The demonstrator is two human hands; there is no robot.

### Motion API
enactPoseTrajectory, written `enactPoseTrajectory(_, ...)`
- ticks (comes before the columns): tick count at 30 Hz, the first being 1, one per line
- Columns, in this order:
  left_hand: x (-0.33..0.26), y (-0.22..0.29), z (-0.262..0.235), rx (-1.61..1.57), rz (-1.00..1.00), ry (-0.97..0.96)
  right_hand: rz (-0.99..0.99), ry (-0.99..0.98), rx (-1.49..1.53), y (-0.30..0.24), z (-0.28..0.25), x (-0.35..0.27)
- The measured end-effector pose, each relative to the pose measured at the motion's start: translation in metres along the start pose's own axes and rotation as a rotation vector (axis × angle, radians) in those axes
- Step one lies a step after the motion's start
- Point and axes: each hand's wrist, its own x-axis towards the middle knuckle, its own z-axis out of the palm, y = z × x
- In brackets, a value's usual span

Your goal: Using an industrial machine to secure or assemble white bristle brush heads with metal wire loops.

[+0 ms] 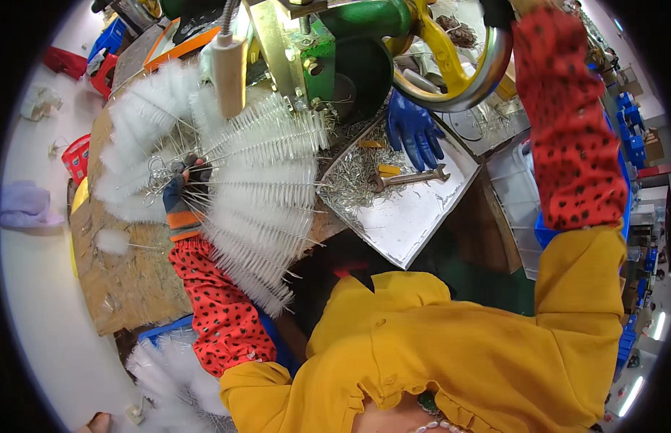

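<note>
My left hand (185,182), in a grey, blue and orange work glove, is closed round the wire stems of several white bottle brushes (256,173). Their bristles fan out to the right, and the looped wire ends (156,177) stick out on the left. More white brushes (151,97) lie on the bench just beyond this hand. My right arm, in a red spotted sleeve (566,123), stretches up to the rim of a metal handwheel (487,68) with yellow spokes. The right hand (524,6) is mostly cut off at the top edge, its fingers hidden.
A green machine (324,65) stands ahead. Below it, a white tray (400,231) carries metal scraps, an open-end wrench (415,177) and a blue glove (413,130). A loose brush (113,242) lies on the wooden bench (133,289). More brushes (173,375) fill a blue-edged bin at lower left.
</note>
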Motion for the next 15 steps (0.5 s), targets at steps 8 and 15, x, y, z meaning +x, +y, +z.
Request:
enactPoseTrajectory(8, -0.002, -0.005, 0.037, 0.202, -0.014, 0.048, -0.159, 0.792, 0.456, 0.08, 0.118, -0.141)
enactPoseTrajectory(15, -0.018, 0.002, 0.018, 0.243, 0.077, 0.189, -0.146, 0.577, 0.163, 0.035, 0.052, -0.101)
